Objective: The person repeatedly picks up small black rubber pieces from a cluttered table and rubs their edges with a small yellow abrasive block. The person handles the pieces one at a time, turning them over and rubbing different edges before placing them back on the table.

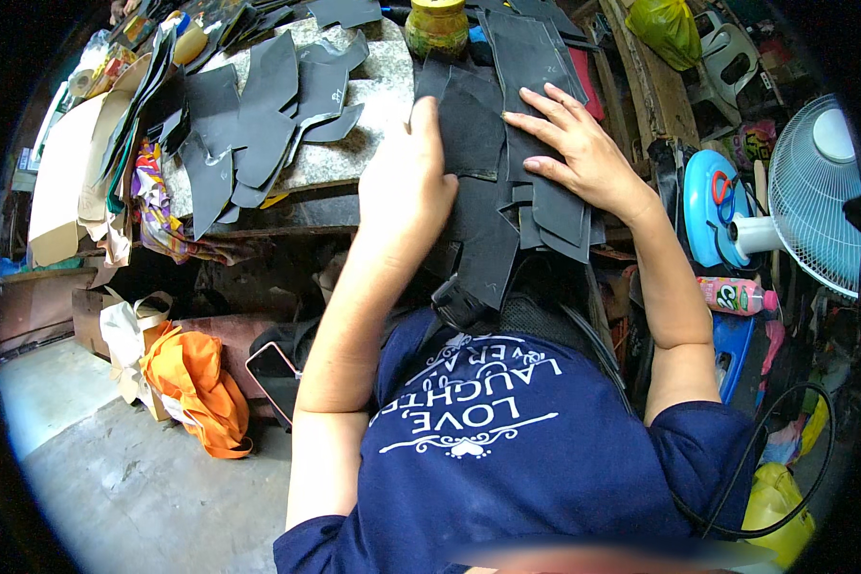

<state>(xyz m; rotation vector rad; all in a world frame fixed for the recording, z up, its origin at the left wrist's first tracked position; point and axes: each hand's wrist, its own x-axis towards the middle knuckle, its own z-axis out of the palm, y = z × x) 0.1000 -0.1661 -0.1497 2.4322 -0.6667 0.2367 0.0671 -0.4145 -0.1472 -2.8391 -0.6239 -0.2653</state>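
Note:
My right hand point(584, 158) lies with spread fingers on a long dark grey sheet piece point(521, 57) that has faint chalk marks. Beside it, my left hand point(407, 177) is at the left edge of a black sheet piece point(471, 124); one finger points away from me, and most of the others are hidden, so its grip is unclear. Smaller dark cut pieces point(564, 215) stick out under my right wrist, toward my lap. Another dark piece point(483, 244) hangs over my lap between my forearms.
Several grey cut pieces point(268, 110) lie in a pile on the speckled tabletop point(378, 105) at left. A yellow-green jar point(436, 27) stands at the back. On the right are a fan point(823, 191), red-handled scissors point(724, 196) and a pink bottle point(737, 296). An orange bag point(196, 387) sits lower left.

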